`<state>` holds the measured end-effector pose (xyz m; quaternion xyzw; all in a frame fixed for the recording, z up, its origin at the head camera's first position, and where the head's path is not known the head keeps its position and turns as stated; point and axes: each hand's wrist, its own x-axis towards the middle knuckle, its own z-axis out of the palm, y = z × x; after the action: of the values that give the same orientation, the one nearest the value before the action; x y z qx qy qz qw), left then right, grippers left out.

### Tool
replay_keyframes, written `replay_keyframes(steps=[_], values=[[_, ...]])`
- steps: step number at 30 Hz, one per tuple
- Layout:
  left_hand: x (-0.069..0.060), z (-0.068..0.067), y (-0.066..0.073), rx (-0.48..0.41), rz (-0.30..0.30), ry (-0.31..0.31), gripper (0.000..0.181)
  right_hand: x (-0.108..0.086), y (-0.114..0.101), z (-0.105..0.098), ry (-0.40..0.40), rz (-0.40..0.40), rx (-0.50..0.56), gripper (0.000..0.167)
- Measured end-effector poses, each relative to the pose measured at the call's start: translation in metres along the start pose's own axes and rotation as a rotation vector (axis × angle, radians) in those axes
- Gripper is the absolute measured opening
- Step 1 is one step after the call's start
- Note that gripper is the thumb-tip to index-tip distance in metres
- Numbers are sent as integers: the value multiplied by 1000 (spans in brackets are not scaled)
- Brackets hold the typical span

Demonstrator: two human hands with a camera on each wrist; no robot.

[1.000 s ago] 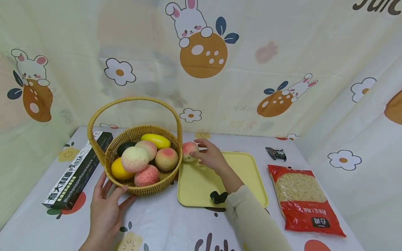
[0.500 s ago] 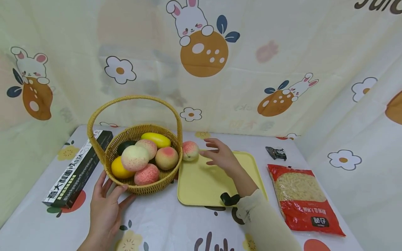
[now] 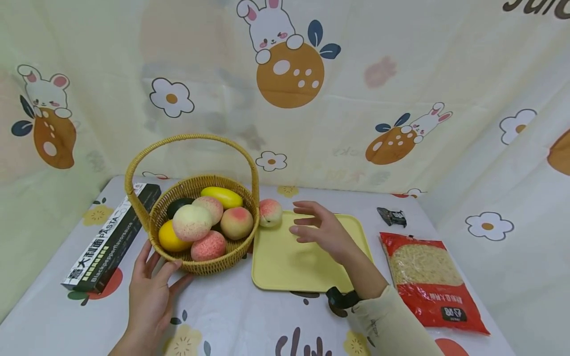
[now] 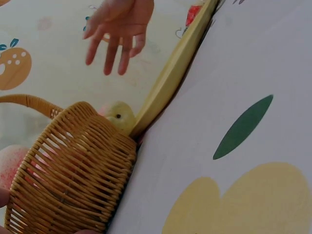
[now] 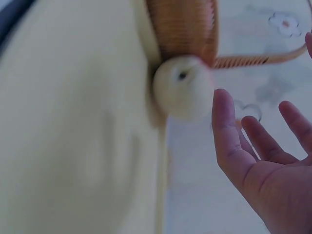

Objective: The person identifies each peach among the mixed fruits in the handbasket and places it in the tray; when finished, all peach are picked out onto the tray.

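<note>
The near-left side of a round, tan wicker basket with a tall arched handle (image 3: 207, 268) is held by the left hand (image 3: 150, 299): the thumb is laid at the rim, the other fingers are set against and under the outer wall, their tips partly hidden.

Over on the right, nothing is held by the right hand (image 3: 324, 231)! It is poised above a flat, pale-yellow rectangular tray (image 3: 285, 267), fingers loosely bent and spaced wide, palm turned towards the basket, a black band (image 3: 343, 298) worn at the wrist.

And the loose fruit, a round, cream-and-pink peach (image 3: 270, 213), is seen at the tray's far left corner, just beside the basket; whether the wicker is touched cannot be told. It lies near the right fingertips, with a plain gap left between.

Inside the basket, a full heap is shown: a large, pale, pink-speckled peach (image 3: 192, 223) is piled on top, ringed by more peaches, an orange-yellow round fruit (image 3: 172, 238), a long, smooth yellow fruit (image 3: 221, 197) and a dark green one (image 3: 178, 207).

The basket is flanked by a long black-and-white pasta box (image 3: 111, 240); right of the tray, a red, clear-windowed plastic bag (image 3: 429, 282) is laid flat.
</note>
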<state>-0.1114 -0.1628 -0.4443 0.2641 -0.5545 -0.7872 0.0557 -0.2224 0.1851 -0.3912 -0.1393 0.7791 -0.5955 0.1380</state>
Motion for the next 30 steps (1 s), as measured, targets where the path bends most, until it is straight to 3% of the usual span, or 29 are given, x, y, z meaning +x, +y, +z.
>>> replay_keyframes(steps=[11,22,30], values=[[-1,1,1,-7,-10,-6,91,3,-41,39,-62,-170,-128,67],[2,-2,-1,8,-34,44,91,31,-69,109,-62,-281,-362,69],[2,0,-1,23,-23,25,91,42,-81,148,-72,-314,-539,72]])
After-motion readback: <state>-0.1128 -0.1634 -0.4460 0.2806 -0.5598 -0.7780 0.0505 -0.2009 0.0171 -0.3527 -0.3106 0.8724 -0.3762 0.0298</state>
